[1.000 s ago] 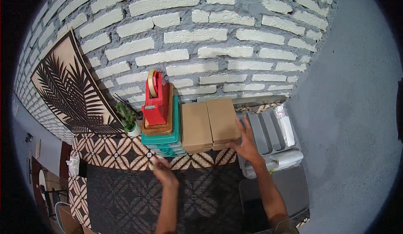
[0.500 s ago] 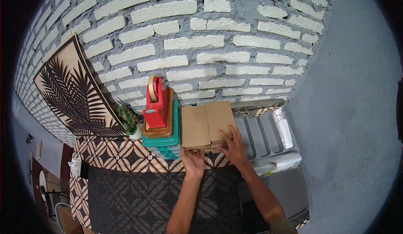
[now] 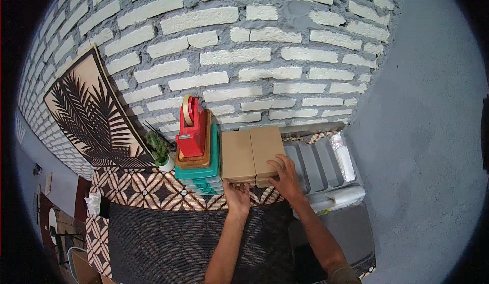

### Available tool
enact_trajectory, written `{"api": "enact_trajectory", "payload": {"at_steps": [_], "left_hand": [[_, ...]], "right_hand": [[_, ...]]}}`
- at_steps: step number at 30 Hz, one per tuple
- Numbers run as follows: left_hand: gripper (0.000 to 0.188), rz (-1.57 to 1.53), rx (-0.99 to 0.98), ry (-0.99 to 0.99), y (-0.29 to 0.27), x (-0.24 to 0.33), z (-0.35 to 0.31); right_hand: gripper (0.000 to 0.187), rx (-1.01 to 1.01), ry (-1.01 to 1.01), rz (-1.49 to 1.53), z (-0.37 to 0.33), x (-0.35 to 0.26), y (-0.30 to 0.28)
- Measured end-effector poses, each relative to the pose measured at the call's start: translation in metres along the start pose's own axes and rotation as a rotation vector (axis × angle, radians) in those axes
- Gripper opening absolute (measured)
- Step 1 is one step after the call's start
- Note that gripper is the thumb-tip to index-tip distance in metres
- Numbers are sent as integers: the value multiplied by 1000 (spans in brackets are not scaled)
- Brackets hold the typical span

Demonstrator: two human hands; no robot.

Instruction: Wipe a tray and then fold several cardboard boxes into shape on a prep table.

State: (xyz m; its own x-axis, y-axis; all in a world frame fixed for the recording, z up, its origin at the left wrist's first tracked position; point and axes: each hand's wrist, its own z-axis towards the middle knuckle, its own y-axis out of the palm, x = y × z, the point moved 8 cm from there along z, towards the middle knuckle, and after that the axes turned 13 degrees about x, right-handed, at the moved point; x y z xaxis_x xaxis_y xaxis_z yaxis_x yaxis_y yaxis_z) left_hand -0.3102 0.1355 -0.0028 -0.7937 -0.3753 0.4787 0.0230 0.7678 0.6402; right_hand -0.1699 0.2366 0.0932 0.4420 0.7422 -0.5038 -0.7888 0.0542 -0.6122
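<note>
Two brown cardboard box stacks stand side by side against the brick wall: a left cardboard box [image 3: 238, 154] and a right cardboard box [image 3: 268, 146], each on top of more brown cardboard. At the left stack's lower front edge is my left hand [image 3: 237, 197], its fingers curled around that edge and partly hidden. My right hand [image 3: 287, 179] lies over the front right corner of the right box. Its fingers are spread, with fingertips on the top and the thumb lower, at the front.
Left of the boxes, a red tape dispenser [image 3: 191, 134] sits on a wooden tray and teal-lidded containers [image 3: 197, 173]. A potted cactus [image 3: 162, 154] and palm-leaf picture [image 3: 97, 111] stand farther left. A grey compartment tray [image 3: 318, 164] with plastic-wrapped packs [image 3: 342, 157] is right.
The whole view has shifted slightly. Both hands stay at the boxes in nearly the same places, and the boxes show no clear movement.
</note>
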Motion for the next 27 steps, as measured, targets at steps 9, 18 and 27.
{"api": "enact_trajectory", "payload": {"at_steps": [9,18,27], "left_hand": [[56,79,26,23,-27,-5,-1],[59,122,-56,-29,-36,-18,6],[80,348,-163,183,-35,-8,-63]], "right_hand": [[75,-38,33,20,-5,3,0],[73,-78,157,157,-12,18,12],[86,157,134,63,-60,-13,-9]]}}
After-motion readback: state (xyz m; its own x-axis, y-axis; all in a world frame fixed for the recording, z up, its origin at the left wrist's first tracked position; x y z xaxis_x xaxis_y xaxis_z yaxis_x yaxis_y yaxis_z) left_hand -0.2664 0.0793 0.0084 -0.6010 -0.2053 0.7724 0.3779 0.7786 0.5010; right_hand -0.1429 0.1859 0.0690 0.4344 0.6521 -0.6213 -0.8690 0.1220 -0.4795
